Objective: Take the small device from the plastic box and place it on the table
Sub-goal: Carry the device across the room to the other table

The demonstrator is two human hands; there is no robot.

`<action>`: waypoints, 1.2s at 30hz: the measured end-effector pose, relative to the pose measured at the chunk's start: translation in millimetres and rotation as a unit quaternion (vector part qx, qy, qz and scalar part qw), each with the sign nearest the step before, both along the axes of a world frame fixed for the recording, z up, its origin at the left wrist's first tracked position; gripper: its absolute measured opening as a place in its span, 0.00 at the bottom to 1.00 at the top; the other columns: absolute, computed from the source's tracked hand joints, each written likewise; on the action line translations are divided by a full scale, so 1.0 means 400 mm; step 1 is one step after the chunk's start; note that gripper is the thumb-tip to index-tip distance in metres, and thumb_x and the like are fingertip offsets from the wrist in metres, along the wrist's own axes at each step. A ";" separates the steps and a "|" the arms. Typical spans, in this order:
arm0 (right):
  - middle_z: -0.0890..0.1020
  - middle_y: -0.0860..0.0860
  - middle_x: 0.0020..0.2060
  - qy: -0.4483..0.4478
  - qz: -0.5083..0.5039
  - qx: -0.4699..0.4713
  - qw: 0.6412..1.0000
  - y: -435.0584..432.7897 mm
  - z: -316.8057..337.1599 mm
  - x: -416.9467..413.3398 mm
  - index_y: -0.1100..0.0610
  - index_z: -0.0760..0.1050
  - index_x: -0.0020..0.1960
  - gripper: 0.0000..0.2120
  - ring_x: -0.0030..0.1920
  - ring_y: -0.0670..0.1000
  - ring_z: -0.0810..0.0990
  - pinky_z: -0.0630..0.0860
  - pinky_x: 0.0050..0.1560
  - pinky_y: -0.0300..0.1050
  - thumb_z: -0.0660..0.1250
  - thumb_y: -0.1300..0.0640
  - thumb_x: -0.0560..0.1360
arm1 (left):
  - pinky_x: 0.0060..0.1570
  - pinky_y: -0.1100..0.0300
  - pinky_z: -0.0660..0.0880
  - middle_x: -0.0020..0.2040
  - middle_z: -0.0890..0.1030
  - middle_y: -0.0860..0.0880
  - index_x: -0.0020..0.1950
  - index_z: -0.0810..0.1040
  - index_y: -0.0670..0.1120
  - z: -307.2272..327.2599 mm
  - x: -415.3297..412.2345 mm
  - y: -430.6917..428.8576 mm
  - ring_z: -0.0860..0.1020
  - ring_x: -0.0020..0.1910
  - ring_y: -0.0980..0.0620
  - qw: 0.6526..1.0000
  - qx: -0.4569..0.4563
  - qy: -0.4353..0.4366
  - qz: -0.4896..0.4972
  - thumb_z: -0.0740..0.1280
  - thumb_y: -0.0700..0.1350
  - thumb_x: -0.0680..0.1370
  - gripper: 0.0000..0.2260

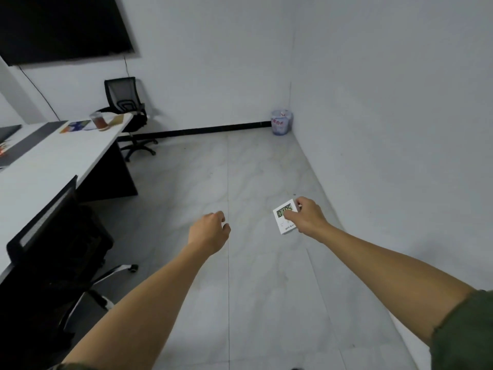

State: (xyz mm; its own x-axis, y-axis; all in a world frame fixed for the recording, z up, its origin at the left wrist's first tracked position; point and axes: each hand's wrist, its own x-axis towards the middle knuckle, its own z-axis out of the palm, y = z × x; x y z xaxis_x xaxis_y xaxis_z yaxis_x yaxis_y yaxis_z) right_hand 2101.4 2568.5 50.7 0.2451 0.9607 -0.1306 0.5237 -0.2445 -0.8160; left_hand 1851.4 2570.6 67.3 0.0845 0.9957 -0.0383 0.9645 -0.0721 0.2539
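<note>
My right hand (306, 217) grips a small white square device (283, 218) with a digital screen, held out in the air above the grey tiled floor. My left hand (210, 231) is stretched forward beside it, fingers curled loosely and holding nothing. The white table (53, 161) runs along the left side, well away from both hands. No plastic box is in view.
On the table's far end stand a cup of brown drink (99, 122) and coloured cards (76, 126). Black office chairs sit at the table's near side (53, 236) and far end (128, 110). A bin (281, 122) stands in the corner. A dark screen (61, 25) hangs on the wall.
</note>
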 end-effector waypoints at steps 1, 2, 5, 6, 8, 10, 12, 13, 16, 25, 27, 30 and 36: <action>0.83 0.54 0.44 -0.002 0.006 -0.001 1.000 0.069 0.011 0.017 0.63 0.76 0.50 0.14 0.47 0.58 0.82 0.82 0.46 0.58 0.70 0.54 0.70 | 0.49 0.54 0.75 0.56 0.80 0.45 0.63 0.75 0.45 0.007 0.014 0.059 0.78 0.53 0.42 1.000 0.004 -0.004 0.007 0.60 0.50 0.80 0.15; 0.83 0.54 0.44 -0.004 0.010 0.002 1.000 0.134 0.025 0.029 0.63 0.76 0.50 0.14 0.47 0.58 0.82 0.82 0.46 0.58 0.70 0.54 0.70 | 0.49 0.54 0.74 0.57 0.80 0.45 0.63 0.75 0.46 0.016 0.025 0.114 0.78 0.54 0.42 1.000 0.007 -0.004 0.013 0.60 0.50 0.80 0.15; 0.83 0.54 0.45 -0.004 0.024 0.008 1.000 0.323 0.046 0.048 0.63 0.76 0.49 0.16 0.48 0.58 0.83 0.82 0.45 0.60 0.69 0.52 0.68 | 0.50 0.54 0.74 0.57 0.80 0.45 0.63 0.75 0.46 0.022 0.041 0.277 0.78 0.55 0.43 0.999 0.004 -0.009 0.032 0.60 0.50 0.80 0.15; 0.83 0.55 0.45 -0.007 0.031 0.007 0.999 0.371 0.048 0.048 0.63 0.76 0.49 0.15 0.48 0.58 0.83 0.82 0.45 0.60 0.70 0.53 0.69 | 0.50 0.54 0.75 0.57 0.80 0.45 0.63 0.75 0.46 0.021 0.042 0.320 0.78 0.54 0.43 0.999 0.002 -0.007 0.036 0.60 0.50 0.80 0.15; 0.83 0.55 0.45 -0.010 0.046 0.006 0.999 0.488 0.040 0.044 0.63 0.75 0.49 0.14 0.47 0.59 0.83 0.82 0.45 0.60 0.70 0.54 0.70 | 0.49 0.54 0.74 0.57 0.81 0.45 0.63 0.75 0.46 0.013 0.041 0.425 0.78 0.54 0.43 0.999 0.001 -0.012 0.047 0.60 0.50 0.80 0.15; 0.83 0.56 0.46 -0.012 0.052 0.007 0.999 0.605 0.026 0.037 0.63 0.75 0.50 0.14 0.47 0.59 0.83 0.81 0.45 0.59 0.70 0.54 0.70 | 0.48 0.55 0.73 0.57 0.81 0.44 0.63 0.75 0.46 -0.003 0.038 0.532 0.79 0.54 0.42 0.999 -0.001 -0.008 0.053 0.60 0.50 0.80 0.15; 0.83 0.56 0.46 -0.014 0.059 0.003 0.998 0.714 0.009 0.028 0.62 0.76 0.50 0.14 0.47 0.59 0.83 0.82 0.45 0.59 0.70 0.54 0.70 | 0.47 0.55 0.72 0.56 0.81 0.45 0.63 0.75 0.46 -0.018 0.029 0.634 0.78 0.54 0.43 0.998 -0.005 -0.013 0.055 0.60 0.49 0.80 0.15; 0.83 0.55 0.46 -0.014 0.059 0.004 0.998 0.797 -0.005 0.018 0.62 0.76 0.50 0.14 0.47 0.59 0.83 0.82 0.45 0.59 0.70 0.54 0.70 | 0.46 0.56 0.72 0.56 0.81 0.45 0.63 0.75 0.46 -0.031 0.018 0.715 0.78 0.54 0.43 0.998 -0.005 -0.017 0.059 0.60 0.50 0.80 0.15; 0.83 0.55 0.46 -0.018 0.061 0.007 0.998 0.963 -0.017 -0.006 0.61 0.75 0.50 0.13 0.48 0.59 0.83 0.81 0.46 0.60 0.70 0.54 0.70 | 0.46 0.56 0.71 0.57 0.80 0.45 0.63 0.75 0.46 -0.043 -0.008 0.885 0.78 0.55 0.43 0.998 -0.004 -0.014 0.059 0.60 0.50 0.80 0.15; 0.83 0.54 0.43 -0.012 0.043 0.017 0.999 1.496 0.052 -0.101 0.63 0.76 0.49 0.12 0.45 0.57 0.83 0.81 0.42 0.55 0.71 0.56 0.71 | 0.44 0.56 0.70 0.56 0.80 0.44 0.63 0.75 0.46 0.022 -0.103 1.441 0.78 0.54 0.42 0.998 -0.002 -0.008 0.061 0.60 0.49 0.80 0.15; 0.82 0.54 0.44 -0.012 0.048 0.005 0.999 1.589 0.050 -0.112 0.63 0.75 0.49 0.12 0.45 0.57 0.83 0.80 0.41 0.54 0.71 0.56 0.72 | 0.43 0.57 0.70 0.56 0.81 0.45 0.63 0.74 0.46 0.017 -0.111 1.530 0.78 0.54 0.43 0.998 -0.003 -0.014 0.059 0.59 0.49 0.80 0.15; 0.83 0.54 0.44 -0.017 0.050 0.006 0.999 1.749 0.033 -0.130 0.63 0.75 0.49 0.12 0.46 0.58 0.83 0.81 0.42 0.55 0.71 0.56 0.71 | 0.44 0.57 0.70 0.56 0.81 0.45 0.63 0.74 0.46 -0.002 -0.129 1.669 0.78 0.54 0.43 0.998 -0.007 -0.016 0.068 0.59 0.49 0.80 0.15; 0.83 0.53 0.44 -0.022 0.112 0.000 0.993 2.127 -0.025 -0.199 0.61 0.75 0.49 0.12 0.46 0.57 0.83 0.81 0.42 0.55 0.70 0.55 0.71 | 0.48 0.54 0.73 0.56 0.81 0.45 0.63 0.74 0.47 -0.057 -0.195 1.983 0.78 0.54 0.43 0.992 -0.027 -0.015 0.126 0.59 0.50 0.80 0.15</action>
